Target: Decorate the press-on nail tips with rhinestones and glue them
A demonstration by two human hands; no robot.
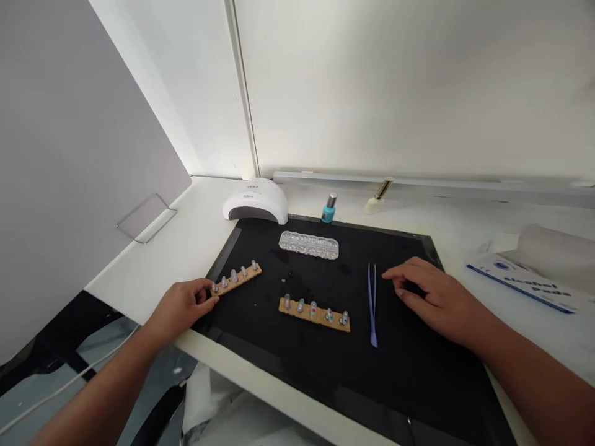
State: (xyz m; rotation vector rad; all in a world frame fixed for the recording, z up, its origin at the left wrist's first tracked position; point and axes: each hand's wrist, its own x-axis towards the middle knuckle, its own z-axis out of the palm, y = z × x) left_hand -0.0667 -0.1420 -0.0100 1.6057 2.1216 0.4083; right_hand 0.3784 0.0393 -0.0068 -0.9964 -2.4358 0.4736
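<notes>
My left hand (pixel 188 305) pinches the near left end of a wooden strip (pixel 242 280), which carries a row of several plain, clear-looking nail tips. A second wooden strip (pixel 307 316) lies at the middle of the black mat; its nail tips bear small coloured spots, red and green among them. My right hand (pixel 425 294) hovers or rests over the right side of the mat, fingers apart and holding nothing. Just left of its fingertips lie blue tweezers (pixel 372 303), prongs pointing away from me. Behind the strips sits a clear compartment case (pixel 308 245) with tiny glittery pieces.
A white nail lamp (pixel 256 197) stands at the back left. Along the back are a turquoise bottle (pixel 329 209) and a pale bottle with a gold cap (pixel 379 196). An alcohol pads box (pixel 523 282) lies at right. The black mat (pixel 297 365) covers the white table.
</notes>
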